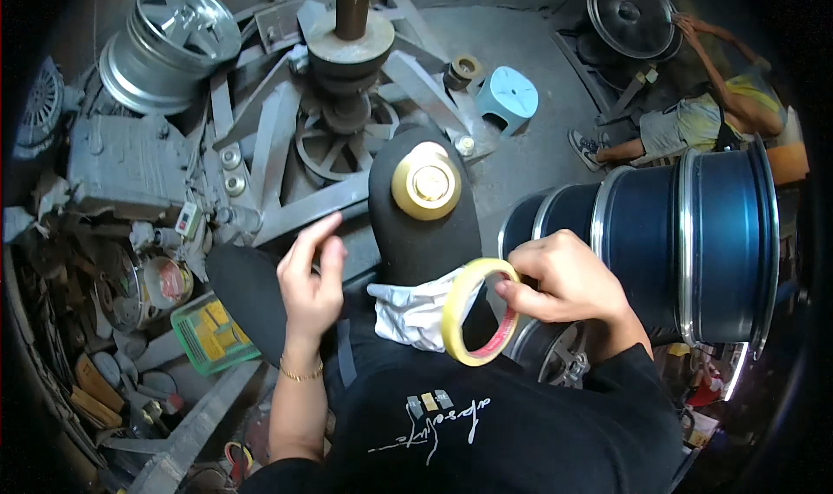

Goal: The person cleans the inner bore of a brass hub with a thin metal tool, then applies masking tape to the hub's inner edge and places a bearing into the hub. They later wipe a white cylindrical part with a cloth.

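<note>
A roll of yellow tape (454, 319) hangs from my right hand (568, 279), whose thumb and fingers are closed on its upper right rim. My left hand (311, 284) is raised over my lap, thumb and fingers apart with nothing between them. On my dark-clothed knee rests a gold-coloured round metal part (425, 181), stepped toward its bright centre. A crumpled white cloth (408, 315) lies on my lap, just left of the tape and partly behind it.
Ahead stands a grey metal frame (282, 142) with an upright spindle (351, 16). Blue-black wheel rims (646, 242) are stacked at right. A light-blue stool (510, 93) and a person (694, 125) handling a wheel are beyond. At left are a silver rim (147, 69) and a green basket (193, 355).
</note>
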`<state>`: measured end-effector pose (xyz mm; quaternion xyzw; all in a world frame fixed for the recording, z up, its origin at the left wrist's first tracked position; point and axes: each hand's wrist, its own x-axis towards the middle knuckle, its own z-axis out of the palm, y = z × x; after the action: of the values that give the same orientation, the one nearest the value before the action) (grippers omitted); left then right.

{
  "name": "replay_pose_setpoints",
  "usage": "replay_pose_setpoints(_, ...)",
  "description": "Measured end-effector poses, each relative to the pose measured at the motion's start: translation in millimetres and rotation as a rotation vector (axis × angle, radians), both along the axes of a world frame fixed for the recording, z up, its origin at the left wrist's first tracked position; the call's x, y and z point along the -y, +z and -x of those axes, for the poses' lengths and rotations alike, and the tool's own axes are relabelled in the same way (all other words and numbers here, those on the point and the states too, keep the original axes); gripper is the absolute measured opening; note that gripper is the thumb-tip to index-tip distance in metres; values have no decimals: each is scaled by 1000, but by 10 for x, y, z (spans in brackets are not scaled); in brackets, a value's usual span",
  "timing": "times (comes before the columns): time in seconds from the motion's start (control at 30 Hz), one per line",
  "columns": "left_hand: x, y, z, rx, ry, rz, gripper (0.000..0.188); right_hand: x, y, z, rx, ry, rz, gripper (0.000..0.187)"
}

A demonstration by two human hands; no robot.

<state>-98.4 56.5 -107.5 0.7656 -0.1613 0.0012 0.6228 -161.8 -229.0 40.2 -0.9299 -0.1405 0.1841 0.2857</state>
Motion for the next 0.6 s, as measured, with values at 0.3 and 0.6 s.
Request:
replay_pose_setpoints(0.3, -31, 830, 81, 397, -565, 334, 30, -464, -308, -86, -512, -22, -507, 35)
replay_pose_setpoints(0.6, -185, 442, 193, 68, -379, 762, 27, -569, -207, 1, 226, 7, -612, 12)
